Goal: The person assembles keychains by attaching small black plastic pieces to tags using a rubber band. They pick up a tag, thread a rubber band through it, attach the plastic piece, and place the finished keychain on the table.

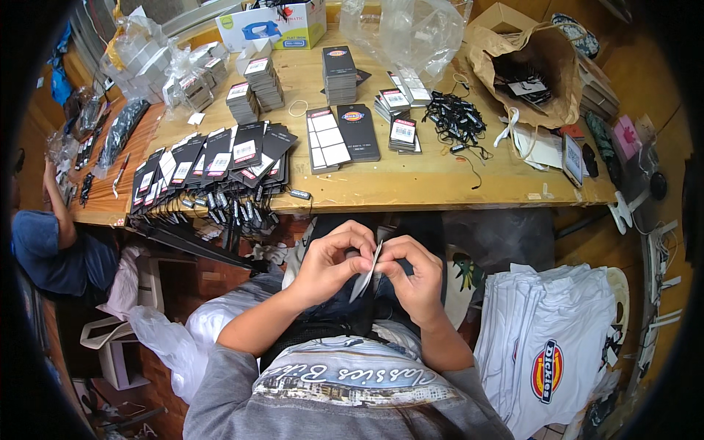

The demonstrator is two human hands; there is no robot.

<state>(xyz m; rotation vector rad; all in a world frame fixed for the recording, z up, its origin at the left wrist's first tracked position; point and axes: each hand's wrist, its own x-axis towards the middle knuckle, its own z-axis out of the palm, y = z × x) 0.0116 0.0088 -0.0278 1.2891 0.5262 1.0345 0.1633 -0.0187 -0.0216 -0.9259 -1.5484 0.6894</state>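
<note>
Light lay bright on the table [418, 187], while the floor [213, 282] beneath sat in shadow. The clear bag [400, 37] glinted. Black corners closed in, and straight edges bowed toward the rim.

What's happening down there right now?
A person pinches a thin, pale flat card, seen nearly edge-on, in the left hand; the right hand is at the card's edge, its grip unclear. On the yellowish wooden table, black cardboard tags with white stickers lie fanned out at left, and a tangled heap of black cords at right. White printed cloth shirts are stacked at the person's right.
</note>
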